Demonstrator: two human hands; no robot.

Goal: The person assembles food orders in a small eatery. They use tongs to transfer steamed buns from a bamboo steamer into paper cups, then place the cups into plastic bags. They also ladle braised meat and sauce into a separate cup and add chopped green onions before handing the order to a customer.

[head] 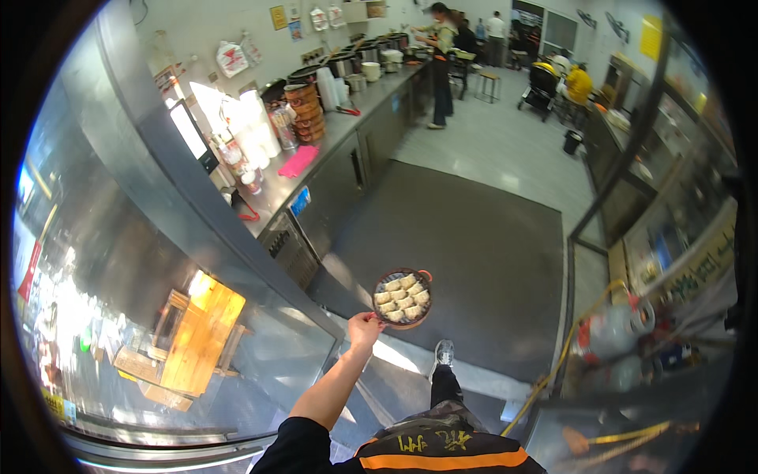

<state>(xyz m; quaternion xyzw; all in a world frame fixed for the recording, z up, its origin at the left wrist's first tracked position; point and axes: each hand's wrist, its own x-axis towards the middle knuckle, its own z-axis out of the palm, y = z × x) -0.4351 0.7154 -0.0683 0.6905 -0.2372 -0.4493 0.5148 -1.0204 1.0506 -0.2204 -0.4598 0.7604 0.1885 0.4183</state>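
My left hand (365, 329) grips the near-left edge of a round steamer basket (418, 323), held out over the doorway. Several pale dumplings (402, 296) lie in rows on its base. A reddish-orange loop sticks out at the basket's far right edge. My right hand is out of view. Below the basket, one of my feet in a grey shoe (444, 353) stands at the threshold, by a dark floor mat (462, 249).
A steel counter (337, 127) on the left bears stacked steamers (305, 112), a pink cloth (298, 161) and pots. A glass door frame (237, 237) stands close on my left. Gas cylinders (616, 332) and a yellow hose (551, 367) are at right. A person (441, 65) stands at the counter.
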